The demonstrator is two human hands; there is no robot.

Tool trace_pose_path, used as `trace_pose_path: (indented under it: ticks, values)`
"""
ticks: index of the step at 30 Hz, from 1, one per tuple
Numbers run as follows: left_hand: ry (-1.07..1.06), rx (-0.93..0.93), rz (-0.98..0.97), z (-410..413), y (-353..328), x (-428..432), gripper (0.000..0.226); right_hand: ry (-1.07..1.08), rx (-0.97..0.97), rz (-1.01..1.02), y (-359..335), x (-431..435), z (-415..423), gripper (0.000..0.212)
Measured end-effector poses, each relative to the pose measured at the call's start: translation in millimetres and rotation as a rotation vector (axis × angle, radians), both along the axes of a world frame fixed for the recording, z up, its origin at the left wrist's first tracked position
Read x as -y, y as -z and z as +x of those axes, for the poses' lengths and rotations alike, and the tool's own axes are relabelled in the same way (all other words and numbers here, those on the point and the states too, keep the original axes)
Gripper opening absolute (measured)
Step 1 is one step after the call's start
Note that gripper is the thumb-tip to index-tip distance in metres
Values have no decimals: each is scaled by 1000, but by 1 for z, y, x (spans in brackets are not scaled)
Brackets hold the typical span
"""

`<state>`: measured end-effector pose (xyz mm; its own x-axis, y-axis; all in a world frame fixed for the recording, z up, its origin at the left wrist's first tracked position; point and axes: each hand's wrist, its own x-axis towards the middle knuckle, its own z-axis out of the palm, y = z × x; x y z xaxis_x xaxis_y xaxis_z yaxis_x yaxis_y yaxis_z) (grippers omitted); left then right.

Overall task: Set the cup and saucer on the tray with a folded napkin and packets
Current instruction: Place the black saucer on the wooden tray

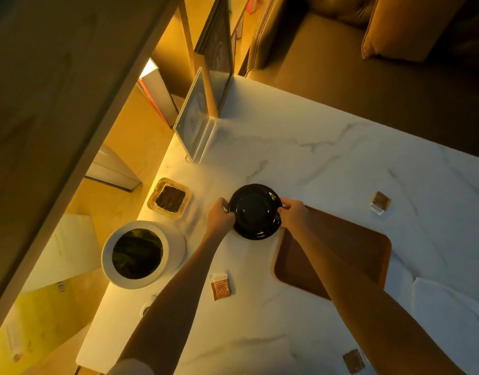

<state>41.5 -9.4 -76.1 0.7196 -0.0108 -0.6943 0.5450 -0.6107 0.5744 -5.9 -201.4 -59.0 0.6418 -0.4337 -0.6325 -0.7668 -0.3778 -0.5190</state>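
A black saucer [255, 212], with what looks like a dark cup at its centre, is over the white marble table [327, 158], just left of the brown wooden tray [362, 253]. My left hand [219, 216] grips its left rim and my right hand [293, 212] grips its right rim. I cannot tell whether the saucer touches the table. Three brown packets lie loose: one [221, 286] near my left forearm, one [381, 203] beyond the tray, one [354, 361] at the near edge. A white napkin [449, 307] lies flat to the right of the tray.
A white round pot [176, 247] with dark greenery stands at the left. Behind it sits a glass dish [170, 198] of dark contents. Clear acrylic menu stands [197, 117] rise at the table's far-left corner. A brown sofa [368, 63] lies beyond the table.
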Motion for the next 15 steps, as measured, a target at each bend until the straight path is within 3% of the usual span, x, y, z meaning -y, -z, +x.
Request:
trace_pose_path:
  ticks: [8, 15]
  values:
    - [27, 73, 49, -27, -19, 2, 23, 28, 50, 117, -22, 0, -35, 35]
    - [163, 93, 16, -48, -42, 42, 28, 249, 154, 229, -31, 33, -87, 31]
